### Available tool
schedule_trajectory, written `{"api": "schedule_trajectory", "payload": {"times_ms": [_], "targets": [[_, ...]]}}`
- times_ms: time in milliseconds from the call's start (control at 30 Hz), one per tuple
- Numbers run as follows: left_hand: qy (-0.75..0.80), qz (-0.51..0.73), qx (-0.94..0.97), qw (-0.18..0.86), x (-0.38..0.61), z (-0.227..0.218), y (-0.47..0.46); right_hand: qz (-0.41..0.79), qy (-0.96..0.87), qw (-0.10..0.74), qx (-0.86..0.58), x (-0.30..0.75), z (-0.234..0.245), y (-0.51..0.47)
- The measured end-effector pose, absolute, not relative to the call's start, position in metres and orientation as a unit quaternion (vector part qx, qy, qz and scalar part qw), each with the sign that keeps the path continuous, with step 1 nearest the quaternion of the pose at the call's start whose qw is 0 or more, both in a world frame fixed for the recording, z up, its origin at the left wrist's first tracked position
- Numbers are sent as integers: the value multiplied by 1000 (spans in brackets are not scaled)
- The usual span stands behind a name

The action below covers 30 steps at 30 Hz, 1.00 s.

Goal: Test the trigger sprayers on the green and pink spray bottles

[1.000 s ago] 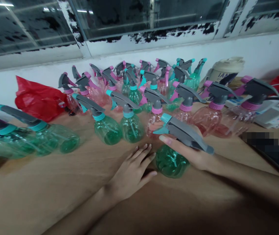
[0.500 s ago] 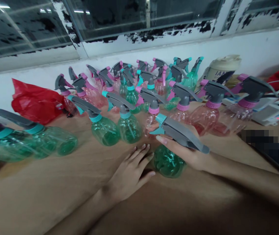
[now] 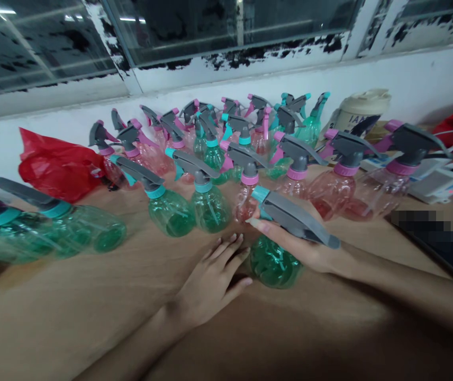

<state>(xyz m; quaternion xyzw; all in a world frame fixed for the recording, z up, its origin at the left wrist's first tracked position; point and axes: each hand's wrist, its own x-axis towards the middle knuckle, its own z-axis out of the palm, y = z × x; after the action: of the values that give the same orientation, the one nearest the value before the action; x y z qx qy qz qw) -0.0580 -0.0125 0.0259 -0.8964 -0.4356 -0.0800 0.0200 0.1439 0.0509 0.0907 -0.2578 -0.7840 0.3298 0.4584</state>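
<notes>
My right hand (image 3: 304, 246) is wrapped round the neck of a green spray bottle (image 3: 274, 262) with a grey and teal trigger head (image 3: 292, 216); the bottle stands on the wooden table (image 3: 91, 307). My left hand (image 3: 210, 280) lies flat on the table just left of that bottle, fingers stretched out, holding nothing. Right behind stand two green spray bottles (image 3: 206, 203) and a pink one (image 3: 246, 198).
Several more pink and green spray bottles crowd the back of the table up to the white wall (image 3: 409, 79). Green bottles lie at the left (image 3: 63, 225). A red plastic bag (image 3: 57, 164), a cream tub (image 3: 363, 114) and a white device (image 3: 436, 182) sit around them.
The trigger head of the held bottle has turned slightly, its teal nozzle now lying closer to my fingers. My left hand has stayed in place.
</notes>
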Motion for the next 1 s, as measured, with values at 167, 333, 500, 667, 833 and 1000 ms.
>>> {"api": "schedule_trajectory", "payload": {"times_ms": [167, 333, 500, 667, 833, 1000], "targets": [[-437, -75, -896, 21, -58, 25, -13, 311, -789, 464, -255, 143, 91, 51], [-434, -84, -896, 36, -58, 24, -13, 321, -799, 444, -247, 144, 91, 52], [-435, -88, -896, 26, -59, 24, -13, 350, -786, 435, -263, 148, 88, 51], [-437, -80, -896, 22, -58, 26, -14, 340, -785, 443, -268, 148, 85, 51], [-434, -79, -897, 35, -58, 25, -13, 343, -787, 437, -268, 148, 84, 51], [-435, -83, -896, 30, -58, 25, -13, 385, -775, 433, -253, 149, 83, 51]]}}
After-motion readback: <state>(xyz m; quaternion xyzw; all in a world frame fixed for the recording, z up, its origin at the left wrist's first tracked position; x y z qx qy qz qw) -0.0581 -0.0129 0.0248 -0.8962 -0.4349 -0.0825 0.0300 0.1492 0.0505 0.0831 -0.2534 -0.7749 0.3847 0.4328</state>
